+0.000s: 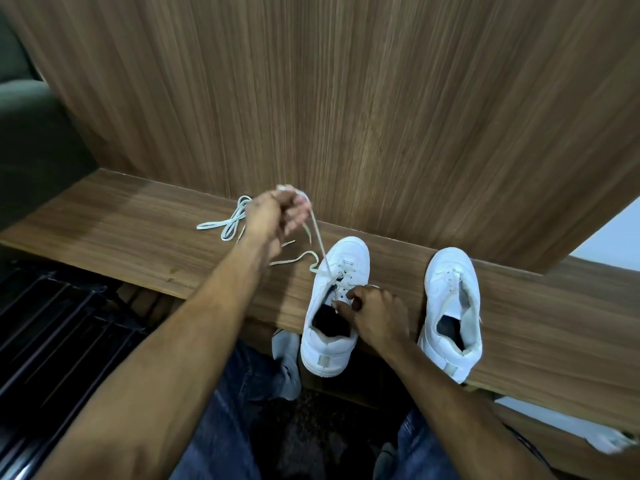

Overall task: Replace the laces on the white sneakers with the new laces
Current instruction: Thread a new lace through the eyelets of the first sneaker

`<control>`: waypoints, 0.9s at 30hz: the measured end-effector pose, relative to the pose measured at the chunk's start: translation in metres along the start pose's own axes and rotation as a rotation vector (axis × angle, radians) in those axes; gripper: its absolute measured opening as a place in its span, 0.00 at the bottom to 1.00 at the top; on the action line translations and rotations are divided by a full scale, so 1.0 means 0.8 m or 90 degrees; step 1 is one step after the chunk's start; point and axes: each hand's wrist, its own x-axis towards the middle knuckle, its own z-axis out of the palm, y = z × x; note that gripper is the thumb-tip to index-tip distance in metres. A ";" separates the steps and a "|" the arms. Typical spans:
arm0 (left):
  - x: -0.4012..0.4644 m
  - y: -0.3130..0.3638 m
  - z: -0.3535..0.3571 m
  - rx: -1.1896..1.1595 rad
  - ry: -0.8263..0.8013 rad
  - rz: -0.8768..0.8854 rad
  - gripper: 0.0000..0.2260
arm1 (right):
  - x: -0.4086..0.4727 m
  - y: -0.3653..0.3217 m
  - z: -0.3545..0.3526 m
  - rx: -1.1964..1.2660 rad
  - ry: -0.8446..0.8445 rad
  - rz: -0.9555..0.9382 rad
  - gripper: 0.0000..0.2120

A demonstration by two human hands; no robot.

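Two white sneakers — the left sneaker (332, 306) and the right sneaker (452, 313) — are dark inside, each with a grey patch on the heel. The laces (228, 223) lying far left are pale white. The shelf (121, 230) and wall panel (346, 98) are brown with thin wood stripes. The jeans (235, 410) are blue.

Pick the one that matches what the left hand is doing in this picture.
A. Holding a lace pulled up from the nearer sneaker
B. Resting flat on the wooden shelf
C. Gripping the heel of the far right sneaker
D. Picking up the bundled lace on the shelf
A: the left hand is raised with a lace running taut from its fingers down to the sneaker that the right hand steadies.
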 end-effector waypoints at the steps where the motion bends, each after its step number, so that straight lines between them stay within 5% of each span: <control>1: 0.004 0.016 0.000 -0.054 0.019 0.014 0.07 | 0.000 0.001 0.000 0.001 -0.003 0.003 0.21; 4: 0.007 0.025 -0.003 -0.054 0.055 0.016 0.06 | -0.001 0.000 0.000 0.002 -0.009 0.012 0.22; 12: -0.023 -0.124 -0.033 0.480 -0.094 -0.233 0.10 | -0.002 -0.001 -0.006 0.024 -0.020 0.038 0.18; 19: -0.018 -0.129 -0.028 0.501 -0.114 -0.150 0.07 | -0.002 -0.005 -0.010 0.025 -0.028 0.040 0.16; 27: -0.008 -0.112 -0.032 0.764 -0.212 -0.014 0.12 | -0.003 -0.006 -0.013 0.037 -0.030 0.051 0.17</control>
